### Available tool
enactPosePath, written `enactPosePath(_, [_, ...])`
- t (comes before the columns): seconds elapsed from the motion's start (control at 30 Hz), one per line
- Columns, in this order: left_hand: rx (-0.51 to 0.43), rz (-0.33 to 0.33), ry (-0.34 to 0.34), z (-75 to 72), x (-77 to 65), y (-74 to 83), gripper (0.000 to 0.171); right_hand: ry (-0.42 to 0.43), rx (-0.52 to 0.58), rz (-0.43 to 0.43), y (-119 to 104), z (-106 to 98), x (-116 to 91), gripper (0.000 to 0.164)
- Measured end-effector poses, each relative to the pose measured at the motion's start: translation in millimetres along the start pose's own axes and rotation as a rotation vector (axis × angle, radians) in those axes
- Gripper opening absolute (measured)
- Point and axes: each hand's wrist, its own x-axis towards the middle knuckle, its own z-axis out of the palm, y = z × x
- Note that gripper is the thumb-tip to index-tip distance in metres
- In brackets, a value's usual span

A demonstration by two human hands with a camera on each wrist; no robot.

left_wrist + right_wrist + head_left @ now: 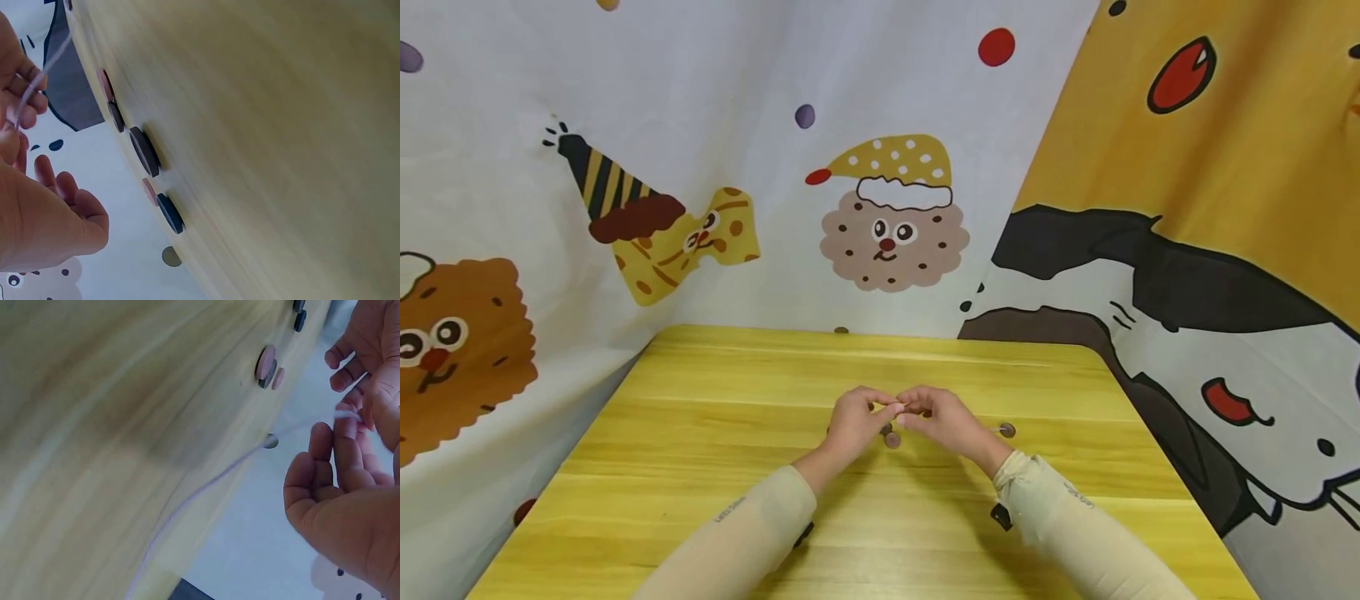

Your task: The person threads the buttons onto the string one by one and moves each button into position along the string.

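Note:
A thin pale string runs from my fingertips down across the table in the right wrist view. My left hand pinches it between thumb and fingers. Opposite, my right hand also pinches the string, its fingertips meeting those of the left just above the tabletop. In the left wrist view the string slants up past the right hand's fingers. Beneath and behind the hands lie several small round discs, among them a brown disc, a dark disc and a pinkish disc.
Another brown disc lies to the right, with a bit of string showing beside it. The yellow wood-grain table has rounded far corners. Behind it hangs a curtain printed with cartoon figures.

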Motion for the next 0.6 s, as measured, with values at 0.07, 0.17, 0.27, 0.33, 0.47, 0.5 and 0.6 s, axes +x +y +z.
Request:
enactPosePath(0.07, [-0.003,-0.004,0.002,0.7,0.3,0.3,0.015,0.034,0.038,0.031,2.5,2.0,1.5,0.024])
enactPosePath(0.17, [-0.027,-0.013,0.002,1.2,0.0,0.4,0.015,0.064,0.079,0.066,6.5,1.8,1.9,0.018])
enactPosePath(0.27, [-0.041,-0.018,0.001,1.5,-0.7,0.3,0.016,0.072,0.098,0.086,9.0,1.0,1.1,0.017])
enactPosePath(0.33, [-0.036,-0.012,-0.007,1.0,-0.6,-1.1,0.015,0.075,0.092,0.096,10.1,1.1,0.1,0.018])
enactPosePath(0.47, [0.141,0.055,-0.031,-3.8,0.5,-6.8,0.013,0.072,0.063,0.104,15.0,0.5,-2.4,0.023])
enactPosePath(0.5, [0.214,0.082,-0.041,-5.4,0.7,-8.6,0.015,0.071,0.057,0.106,16.7,-0.1,-3.2,0.024])
enactPosePath(0.6, [0.463,0.175,-0.087,-8.3,1.0,-13.4,0.026,0.063,0.055,0.118,21.6,-1.8,-6.0,0.024])
